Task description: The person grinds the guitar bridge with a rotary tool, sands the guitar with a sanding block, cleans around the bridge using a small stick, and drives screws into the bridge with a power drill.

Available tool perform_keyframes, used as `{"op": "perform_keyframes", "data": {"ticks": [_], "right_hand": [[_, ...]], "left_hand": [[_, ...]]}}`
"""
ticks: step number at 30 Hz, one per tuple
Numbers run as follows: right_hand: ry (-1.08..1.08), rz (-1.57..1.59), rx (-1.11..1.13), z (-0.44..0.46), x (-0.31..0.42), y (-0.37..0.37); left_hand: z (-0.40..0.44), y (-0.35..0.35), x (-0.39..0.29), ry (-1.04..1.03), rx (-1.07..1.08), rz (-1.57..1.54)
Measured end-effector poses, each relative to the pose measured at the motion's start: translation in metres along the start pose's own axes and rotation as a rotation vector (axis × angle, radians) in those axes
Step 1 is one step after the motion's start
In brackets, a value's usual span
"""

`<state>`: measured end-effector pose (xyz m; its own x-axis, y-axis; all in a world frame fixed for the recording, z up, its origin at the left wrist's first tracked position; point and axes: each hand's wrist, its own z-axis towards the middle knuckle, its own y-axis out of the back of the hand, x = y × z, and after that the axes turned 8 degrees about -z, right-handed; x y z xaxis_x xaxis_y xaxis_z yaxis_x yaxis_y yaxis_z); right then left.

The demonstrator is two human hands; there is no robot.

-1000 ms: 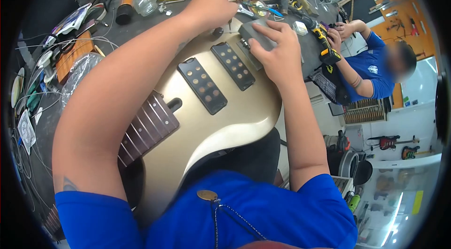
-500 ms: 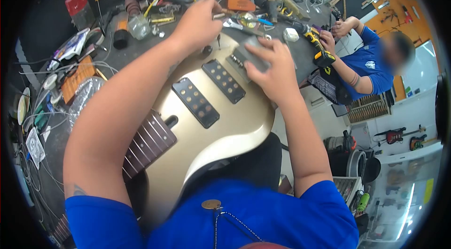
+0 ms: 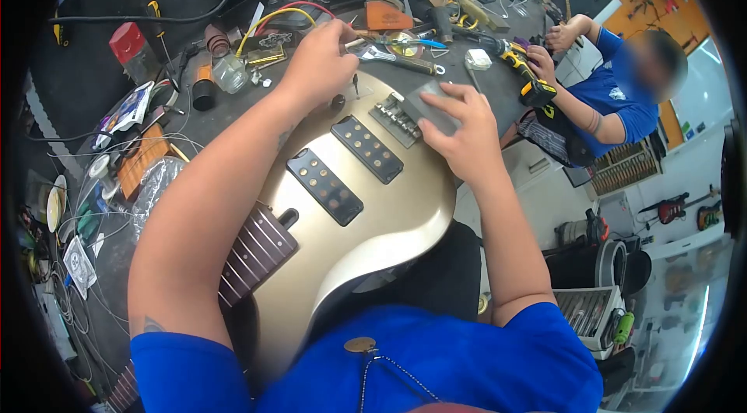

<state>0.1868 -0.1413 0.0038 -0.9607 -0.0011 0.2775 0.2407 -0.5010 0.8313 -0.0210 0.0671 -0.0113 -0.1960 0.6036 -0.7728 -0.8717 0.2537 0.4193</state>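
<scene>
A gold electric guitar body (image 3: 389, 210) lies before me without strings, with two black pickups (image 3: 366, 148) and a metal bridge (image 3: 395, 119). My right hand (image 3: 471, 129) grips a flat grey piece (image 3: 424, 104) between thumb and fingers, beside the bridge; its exact kind is unclear. Over the guitar's upper edge, my left hand (image 3: 323, 63) has its fingers drawn together; whatever they pinch is hidden. Just below that hand, a thin dark shaft (image 3: 355, 85) and a dark knob (image 3: 338, 103) stand on the body. The fretted neck (image 3: 258, 253) runs beneath my left forearm.
Beyond the guitar, the cluttered bench holds an adjustable wrench (image 3: 401, 60), a glass jar (image 3: 230, 74), an orange holder (image 3: 389, 14) and a yellow drill (image 3: 525, 74). Wires (image 3: 74, 257) and a plastic bag (image 3: 158, 187) lie left. A co-worker (image 3: 599, 101) in blue works at right.
The view has shifted slightly. My right hand and the grey piece have moved off the bridge to the right, uncovering its saddles. My left hand stays near the guitar's upper edge.
</scene>
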Motion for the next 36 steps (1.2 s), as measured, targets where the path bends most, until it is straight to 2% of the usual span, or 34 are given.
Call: {"op": "perform_keyframes", "data": {"ticks": [2, 3, 4, 6, 9, 10, 18, 22, 25, 28, 30, 31, 33, 36], "right_hand": [[0.053, -0.036, -0.037, 0.023, 0.000, -0.020], [0.077, -0.059, -0.054, 0.031, -0.001, -0.026], [0.063, -0.058, -0.039, 0.033, -0.001, -0.026], [0.046, -0.042, -0.012, 0.039, 0.006, -0.027], [0.058, -0.075, -0.023, -0.003, -0.003, -0.001], [0.048, -0.075, -0.015, -0.009, -0.004, 0.003], [0.095, -0.080, -0.042, 0.037, 0.002, -0.024], [0.026, -0.039, -0.011, -0.006, 0.000, 0.003], [0.056, -0.034, -0.040, -0.011, -0.009, -0.001], [0.086, -0.039, -0.038, 0.033, -0.001, -0.027], [0.071, -0.038, -0.009, 0.041, 0.006, -0.030], [0.068, -0.029, 0.001, 0.046, 0.008, -0.032], [0.035, -0.026, -0.030, 0.026, 0.002, -0.024], [0.022, -0.006, -0.024, -0.018, -0.011, 0.012]], "left_hand": [[-0.003, -0.004, 0.002, -0.065, -0.007, 0.030], [-0.004, -0.002, -0.005, 0.044, 0.038, -0.027], [-0.002, -0.005, 0.005, -0.012, 0.006, -0.024], [-0.004, -0.003, 0.000, 0.041, -0.006, -0.032], [-0.002, -0.003, 0.009, -0.084, -0.017, 0.059], [-0.002, -0.002, 0.003, -0.026, 0.006, 0.028], [-0.004, -0.004, 0.000, 0.001, -0.024, -0.009], [-0.004, -0.002, 0.004, -0.029, -0.005, 0.004], [0.001, -0.002, 0.005, -0.048, -0.013, 0.037], [-0.001, -0.008, 0.010, -0.104, -0.027, 0.045], [-0.006, 0.000, -0.011, 0.059, 0.035, -0.008], [-0.006, -0.001, -0.009, 0.023, 0.020, -0.011], [-0.005, -0.001, -0.006, -0.029, 0.005, 0.007], [-0.004, -0.001, -0.007, 0.006, 0.023, 0.013]]}}
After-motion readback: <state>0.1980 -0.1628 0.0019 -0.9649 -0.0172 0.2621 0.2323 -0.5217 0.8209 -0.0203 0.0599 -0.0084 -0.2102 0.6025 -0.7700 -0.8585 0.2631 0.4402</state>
